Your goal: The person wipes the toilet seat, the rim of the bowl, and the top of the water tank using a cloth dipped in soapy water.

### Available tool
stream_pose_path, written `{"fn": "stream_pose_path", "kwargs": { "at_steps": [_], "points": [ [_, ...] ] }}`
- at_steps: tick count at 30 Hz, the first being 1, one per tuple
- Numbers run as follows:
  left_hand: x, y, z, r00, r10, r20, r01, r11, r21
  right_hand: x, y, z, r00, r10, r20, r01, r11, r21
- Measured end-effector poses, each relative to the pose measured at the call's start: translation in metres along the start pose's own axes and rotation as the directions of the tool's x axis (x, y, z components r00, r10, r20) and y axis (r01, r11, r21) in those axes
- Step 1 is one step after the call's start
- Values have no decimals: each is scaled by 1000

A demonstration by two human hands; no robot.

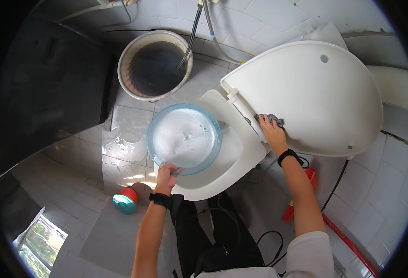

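My left hand (167, 178) grips the near rim of a blue translucent plastic basin (218, 146). White suds (184, 135) cover the water in it. The basin sits over the left side of the white toilet bowl (250, 156), hiding part of its rim. My right hand (272, 133) presses a wet grey cloth (276, 120) to the lower edge of the raised toilet lid (315, 100), close to the hinge (247, 120). Part of the cloth is hidden under my fingers.
A large bucket (121, 71) of dark water stands by the back wall, with a hose (191, 38) hanging into it. A red and teal container (124, 201) is on the floor at left. A dark cabinet (51, 90) juts in from the left; a red pole (350, 243) lies at right.
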State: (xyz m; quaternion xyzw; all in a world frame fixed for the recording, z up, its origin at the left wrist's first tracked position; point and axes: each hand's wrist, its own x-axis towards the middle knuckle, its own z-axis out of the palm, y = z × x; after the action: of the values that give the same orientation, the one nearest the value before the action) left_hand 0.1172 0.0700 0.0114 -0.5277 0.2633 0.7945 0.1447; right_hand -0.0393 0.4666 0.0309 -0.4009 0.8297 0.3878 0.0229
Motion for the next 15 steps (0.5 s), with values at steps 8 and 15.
{"fn": "stream_pose_path", "kwargs": {
  "at_steps": [8, 15],
  "points": [
    [-6, 2, 11, 999, 9, 41, -9, 1000, -2, 67, 17, -30, 1000, 29, -7, -29, 996, -89],
    [-6, 4, 3, 999, 7, 33, -8, 1000, 18, 74, 1, -44, 963, 267, -37, -267, 964, 22]
  ]
}}
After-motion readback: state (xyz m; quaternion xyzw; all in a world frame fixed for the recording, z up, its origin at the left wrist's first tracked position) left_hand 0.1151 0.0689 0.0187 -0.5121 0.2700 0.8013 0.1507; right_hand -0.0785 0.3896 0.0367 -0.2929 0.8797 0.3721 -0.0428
